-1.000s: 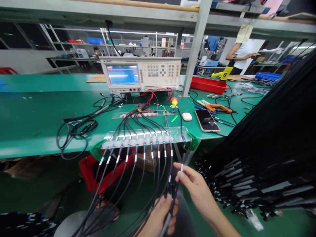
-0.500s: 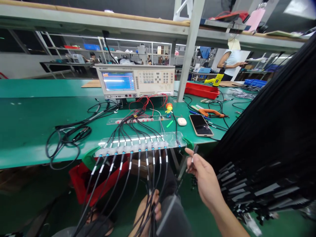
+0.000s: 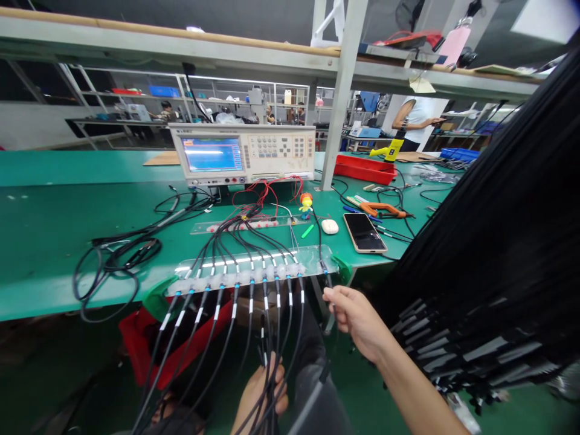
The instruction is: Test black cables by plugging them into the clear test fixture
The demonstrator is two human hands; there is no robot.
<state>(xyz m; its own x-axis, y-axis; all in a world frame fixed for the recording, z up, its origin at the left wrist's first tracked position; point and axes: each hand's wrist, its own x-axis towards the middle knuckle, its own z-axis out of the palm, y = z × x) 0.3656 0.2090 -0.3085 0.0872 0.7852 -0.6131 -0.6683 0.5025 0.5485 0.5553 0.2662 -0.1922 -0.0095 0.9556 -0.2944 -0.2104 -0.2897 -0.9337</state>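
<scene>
A clear strip (image 3: pixel 267 266) at the bench's front edge carries a row of blue-tipped sockets, with several black cables (image 3: pixel 220 305) plugged in and hanging down, each with a white label. My right hand (image 3: pixel 360 317) pinches a black cable end (image 3: pixel 330 283) just under the rightmost socket, which stands apart from the row; whether the plug is fully seated I cannot tell. Lower down, my left hand (image 3: pixel 263 386) is closed around a bundle of cables (image 3: pixel 272 377) in front of my legs. Some of its fingers are hidden behind the hanging cables.
A bench-top test meter (image 3: pixel 244 154) stands behind, wired in red. Around it lie a phone (image 3: pixel 365 232), a white case (image 3: pixel 330 226), an orange-handled tool (image 3: pixel 385 209), a red tray (image 3: pixel 365 169) and coiled cables (image 3: pixel 120 260). Many black cables (image 3: pixel 453 254) hang at right.
My right hand has moved left, bringing the cable end from beside the strip up to the rightmost socket. The left hand still grips its bundle. The view has shifted slightly.
</scene>
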